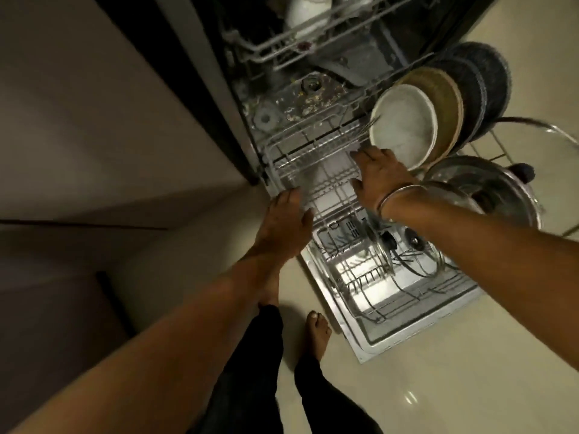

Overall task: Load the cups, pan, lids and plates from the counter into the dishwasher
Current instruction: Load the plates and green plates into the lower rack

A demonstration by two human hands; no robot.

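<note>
1. The lower rack (316, 170) of the open dishwasher (313, 89) is pulled out over the dropped door (407, 321); everything below is placed against that rack.
2. The left hand (286, 220) rests on the rack's near-left edge, palm down, fingers (293, 195) fairly straight and laid over the wire. I cannot tell whether they hook under it. It looks placed to steady or slide the rack.
3. The right hand (380, 180) hovers over the middle of the rack, fingers (360, 153) spread and holding nothing, tips just beside the white plate (404, 126). A bangle (398, 197) circles its wrist.
4. Along the rack's right side, plates stand on edge in a row: the white plate, a tan plate (445, 101) behind it and dark plates (482, 83) further out. Upright in the tines, they likely let spray reach both faces.
5. Nearer the person on that same side lies a steel pan (501, 189), with glass lids (416, 255) leaning on edge at the rack's near end.
6. Above and behind the rack, the upper rack (294, 36) carries pale crockery (310, 14), blurred.
7. No worktop shows, so I cannot tell what remains there. Loading looks well advanced; the bare left half of the rack is probably being readied or checked.
</note>
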